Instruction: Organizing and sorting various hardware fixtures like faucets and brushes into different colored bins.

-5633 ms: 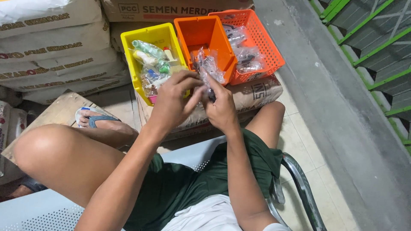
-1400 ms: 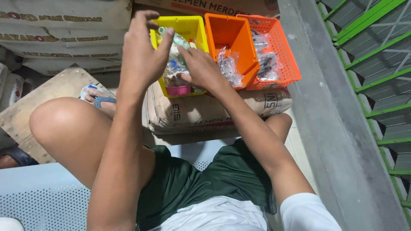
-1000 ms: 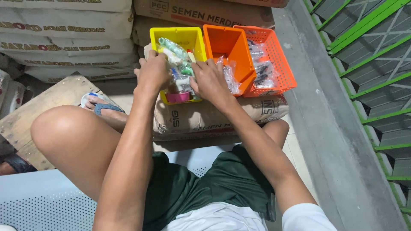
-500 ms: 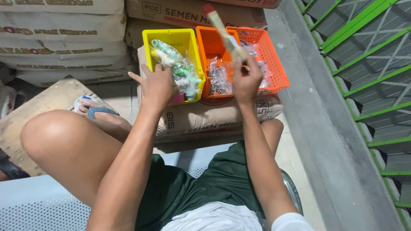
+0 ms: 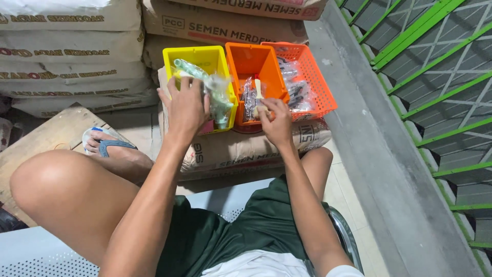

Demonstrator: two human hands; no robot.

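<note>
At the upper left of the frame, stacked paper cement sacks point(image 5: 72, 51) are seen. Just right of them, a yellow plastic bin point(image 5: 197, 59) filled with clear plastic packets point(image 5: 218, 97) is reached into by the left hand point(image 5: 187, 107), whose fingers are curled over the packets. At centre, a pale slender stick point(image 5: 259, 95) is pinched by the right hand point(image 5: 277, 123) inside the solid orange plastic bin point(image 5: 253, 61). Touching it on the right, an orange mesh plastic basket point(image 5: 318, 87) holds more packets.
</note>
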